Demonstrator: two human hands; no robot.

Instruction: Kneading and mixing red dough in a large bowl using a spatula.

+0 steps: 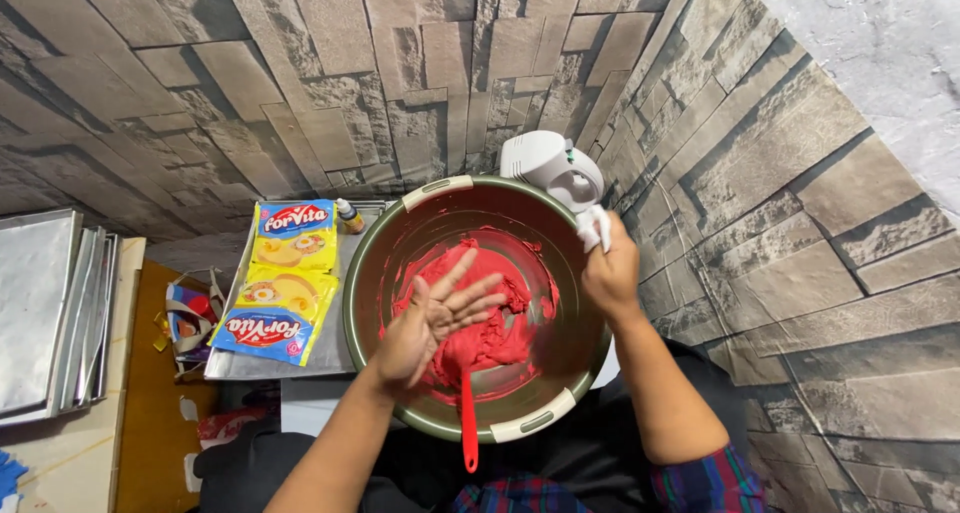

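A large green bowl (372, 243) with white handles sits in front of me and holds a mass of red batter (500, 318). A red spatula (468, 428) lies in it, handle over the near rim. My left hand (435, 318) hovers over the bowl, palm up, fingers spread, with red smears on it and nothing held. My right hand (612, 268) is at the bowl's far right rim, closed around a white cloth or tissue (594, 228). A white electric hand mixer (552, 168) rests just behind that hand at the bowl's far edge.
Two yellow and blue flat packets (280, 283) lie on a metal tray (225, 358) left of the bowl, with a small yellow-capped bottle (349, 216) behind them. Stacked metal baking trays (45, 313) stand far left. Stone-pattern walls close in behind and on the right.
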